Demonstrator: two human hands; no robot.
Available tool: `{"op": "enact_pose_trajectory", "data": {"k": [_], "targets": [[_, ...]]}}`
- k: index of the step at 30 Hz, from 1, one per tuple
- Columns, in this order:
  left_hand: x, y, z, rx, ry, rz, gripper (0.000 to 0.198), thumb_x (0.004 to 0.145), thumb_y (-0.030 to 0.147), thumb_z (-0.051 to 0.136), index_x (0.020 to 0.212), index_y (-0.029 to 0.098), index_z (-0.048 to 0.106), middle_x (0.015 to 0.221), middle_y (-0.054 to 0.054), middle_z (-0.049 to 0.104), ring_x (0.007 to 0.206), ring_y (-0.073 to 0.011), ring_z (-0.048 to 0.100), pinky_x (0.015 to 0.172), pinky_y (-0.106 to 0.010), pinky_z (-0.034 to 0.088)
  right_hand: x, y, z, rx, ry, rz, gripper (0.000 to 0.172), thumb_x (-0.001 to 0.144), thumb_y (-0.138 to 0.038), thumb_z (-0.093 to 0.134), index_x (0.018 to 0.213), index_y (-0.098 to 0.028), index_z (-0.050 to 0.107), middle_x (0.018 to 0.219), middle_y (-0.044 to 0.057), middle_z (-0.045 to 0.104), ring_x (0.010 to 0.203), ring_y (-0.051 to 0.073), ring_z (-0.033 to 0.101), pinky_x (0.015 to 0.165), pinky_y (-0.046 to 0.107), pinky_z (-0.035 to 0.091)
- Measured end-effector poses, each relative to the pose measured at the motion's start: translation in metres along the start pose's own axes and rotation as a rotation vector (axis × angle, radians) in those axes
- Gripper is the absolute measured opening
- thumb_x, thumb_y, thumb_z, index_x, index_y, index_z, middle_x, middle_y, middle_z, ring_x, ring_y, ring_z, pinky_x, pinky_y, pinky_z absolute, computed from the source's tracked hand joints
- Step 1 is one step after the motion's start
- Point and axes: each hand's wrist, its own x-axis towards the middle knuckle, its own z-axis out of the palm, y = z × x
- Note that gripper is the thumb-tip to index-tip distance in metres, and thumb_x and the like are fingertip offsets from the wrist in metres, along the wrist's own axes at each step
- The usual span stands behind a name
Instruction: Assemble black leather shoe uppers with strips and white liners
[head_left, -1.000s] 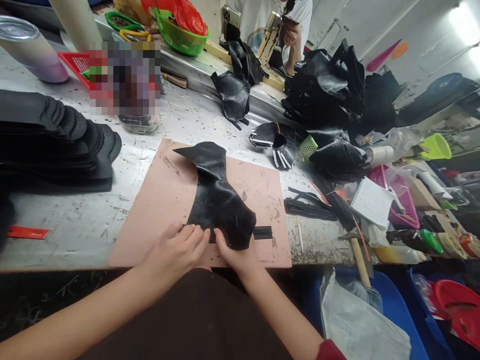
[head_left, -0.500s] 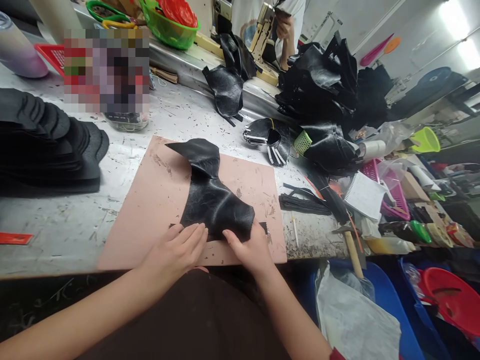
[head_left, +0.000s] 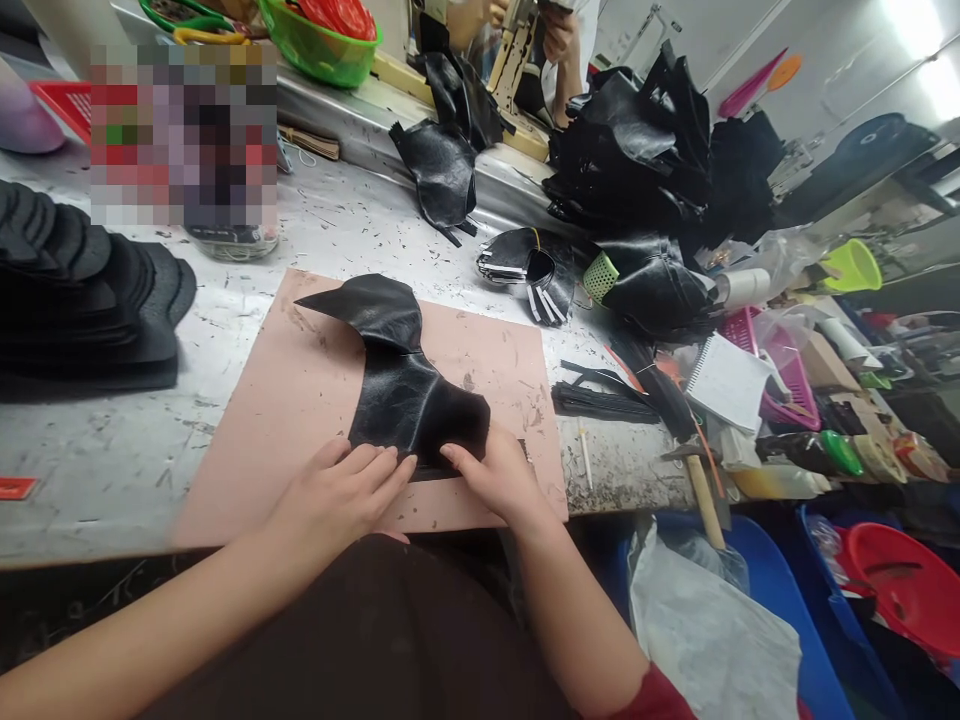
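A shiny black leather piece, seamed across the middle, lies on a pink board in front of me. Its upper flap comes to a point at the left. Along the near edge runs a dark strip that looks like a zipper, partly covered by my hands. My left hand rests on that edge, fingers stretched out flat and pressing down. The leather's right end is in my right hand, thumb on top and the other fingers hidden beneath or behind it.
Black foam-like sheets are stacked at left. Beyond the board lie a leather piece, a large leather pile and black strips. A hammer sits at the table's right edge. Across the bench, another person's hand is near a machine.
The leather has shifted slightly left on the board. My left fingers have slid right along its near edge, closer to my right thumb. My right hand keeps its grip.
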Motion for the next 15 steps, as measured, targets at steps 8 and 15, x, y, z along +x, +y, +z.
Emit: {"op": "enact_pose_trajectory", "data": {"k": [8, 15], "targets": [[0.006, 0.006, 0.005, 0.033, 0.001, 0.024, 0.051, 0.081, 0.058, 0.038, 0.098, 0.018, 0.063, 0.082, -0.007, 0.063, 0.069, -0.0191, 0.052, 0.063, -0.033, 0.033, 0.006, -0.008, -0.003, -0.077, 0.001, 0.038, 0.020, 0.074, -0.025, 0.058, 0.093, -0.018, 0.060, 0.089, 0.007, 0.065, 0.086, 0.024, 0.062, 0.074, 0.035, 0.049], [0.002, 0.008, 0.014, 0.008, 0.036, 0.020, 0.054, 0.078, 0.059, 0.042, 0.109, 0.018, 0.059, 0.082, -0.007, 0.061, 0.069, -0.0192, 0.048, 0.065, -0.033, 0.030, 0.005, -0.001, -0.003, -0.067, -0.017, -0.006, 0.025, 0.075, -0.023, 0.057, 0.099, -0.018, 0.057, 0.094, 0.007, 0.063, 0.090, 0.023, 0.060, 0.077, 0.034, 0.048]]}}
